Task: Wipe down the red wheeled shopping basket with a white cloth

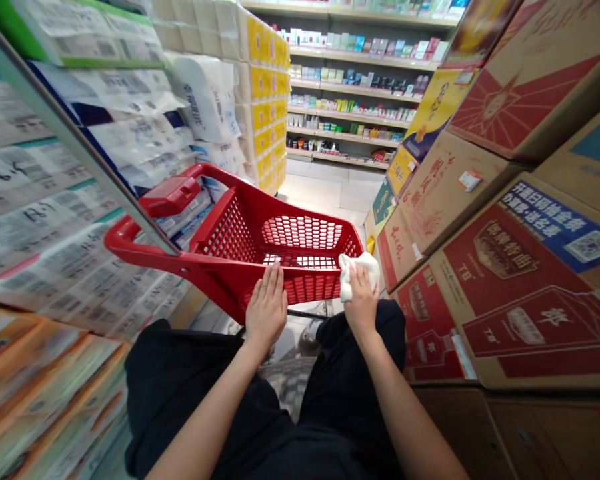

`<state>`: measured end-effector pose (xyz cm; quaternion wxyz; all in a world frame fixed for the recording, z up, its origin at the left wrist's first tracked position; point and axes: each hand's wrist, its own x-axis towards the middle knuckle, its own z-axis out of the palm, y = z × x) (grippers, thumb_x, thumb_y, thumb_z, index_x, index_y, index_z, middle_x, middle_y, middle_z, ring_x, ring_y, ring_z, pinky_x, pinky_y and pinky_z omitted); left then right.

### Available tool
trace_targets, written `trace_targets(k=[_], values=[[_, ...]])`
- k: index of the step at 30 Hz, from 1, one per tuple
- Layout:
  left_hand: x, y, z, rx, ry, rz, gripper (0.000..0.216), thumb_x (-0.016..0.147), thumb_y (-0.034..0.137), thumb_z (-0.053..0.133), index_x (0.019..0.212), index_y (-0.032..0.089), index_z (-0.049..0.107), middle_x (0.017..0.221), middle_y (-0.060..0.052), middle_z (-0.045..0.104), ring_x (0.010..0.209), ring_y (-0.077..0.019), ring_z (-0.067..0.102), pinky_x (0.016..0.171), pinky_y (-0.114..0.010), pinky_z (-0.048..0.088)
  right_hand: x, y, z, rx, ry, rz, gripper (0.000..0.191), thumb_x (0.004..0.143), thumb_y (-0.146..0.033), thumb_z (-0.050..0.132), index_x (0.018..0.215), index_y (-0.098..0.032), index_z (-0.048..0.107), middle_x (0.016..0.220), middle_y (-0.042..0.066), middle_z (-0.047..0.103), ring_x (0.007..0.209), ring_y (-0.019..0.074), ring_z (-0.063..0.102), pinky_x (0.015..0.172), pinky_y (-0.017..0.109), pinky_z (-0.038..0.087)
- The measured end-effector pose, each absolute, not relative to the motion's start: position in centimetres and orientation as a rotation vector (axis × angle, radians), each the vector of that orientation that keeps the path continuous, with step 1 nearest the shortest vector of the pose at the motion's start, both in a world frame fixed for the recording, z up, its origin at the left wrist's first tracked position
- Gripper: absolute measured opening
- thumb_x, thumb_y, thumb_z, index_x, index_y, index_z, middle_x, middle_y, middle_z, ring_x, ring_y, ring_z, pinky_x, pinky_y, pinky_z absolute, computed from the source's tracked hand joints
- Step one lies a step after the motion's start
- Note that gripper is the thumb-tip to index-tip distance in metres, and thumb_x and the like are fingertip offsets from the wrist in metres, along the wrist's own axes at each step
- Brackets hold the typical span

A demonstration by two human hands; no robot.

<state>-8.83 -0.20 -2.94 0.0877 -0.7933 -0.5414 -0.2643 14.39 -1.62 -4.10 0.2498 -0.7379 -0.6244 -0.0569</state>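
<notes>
A red plastic shopping basket (240, 240) with a mesh wall and a long handle stands in the aisle in front of my knees. My left hand (267, 305) lies flat on its near rim, fingers stretched out and together. My right hand (361, 300) presses a crumpled white cloth (358, 270) against the basket's near right corner, fingers closed over it. The inside of the basket shows only its mesh floor.
Packs of toilet paper (130, 127) fill the shelves on the left. Stacked brown and red cartons (505, 267) wall the right side. Far shelves (350, 100) with small goods stand beyond a tiled floor (320, 190). My dark trousers fill the foreground.
</notes>
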Motion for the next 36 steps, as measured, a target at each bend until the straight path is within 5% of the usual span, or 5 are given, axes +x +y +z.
trace_targets(k=[10, 15, 25, 36], values=[[-9.6, -0.4, -3.0, -2.405, -1.568, -0.739, 0.068, 0.095, 0.018, 0.036, 0.157, 0.012, 0.008, 0.161, -0.01, 0.024, 0.15, -0.0231, 0.022, 0.121, -0.04, 0.021, 2.4, -0.4, -1.3, -1.664, -1.998, 0.031, 0.069, 0.085, -0.009, 0.043, 0.153, -0.022, 0.031, 0.158, 0.006, 0.036, 0.15, 0.0221, 0.021, 0.122, 0.052, 0.007], [-9.2, -0.3, -3.0, -2.391, -1.597, -0.791, 0.063, 0.099, 0.023, 0.031, 0.157, 0.015, 0.008, 0.162, -0.009, 0.023, 0.15, -0.0226, 0.022, 0.121, -0.041, 0.022, 7.2, -0.8, -2.6, -1.68, -2.046, -0.106, 0.071, 0.084, -0.006, 0.042, 0.151, -0.024, 0.034, 0.156, 0.006, 0.039, 0.148, 0.0211, 0.027, 0.122, 0.052, 0.004], [-9.0, -0.3, -3.0, -2.386, -1.607, -0.818, 0.063, 0.1, 0.023, 0.03, 0.157, 0.015, 0.005, 0.162, -0.008, 0.022, 0.151, -0.0228, 0.02, 0.121, -0.042, 0.022, 18.5, -1.8, -5.1, -1.952, -1.735, -0.162, 0.066, 0.084, -0.01, 0.038, 0.149, -0.021, 0.037, 0.152, 0.011, 0.045, 0.144, 0.0238, 0.035, 0.119, 0.056, 0.018], [-9.3, -0.3, -3.1, -2.392, -1.584, -0.785, 0.066, 0.097, 0.021, 0.034, 0.157, 0.013, 0.007, 0.162, -0.01, 0.023, 0.151, -0.0236, 0.021, 0.12, -0.042, 0.023, 3.2, -0.4, -1.0, -1.743, -1.974, 0.024, 0.07, 0.084, -0.009, 0.043, 0.152, -0.021, 0.031, 0.157, 0.009, 0.037, 0.15, 0.0236, 0.022, 0.12, 0.058, 0.006]])
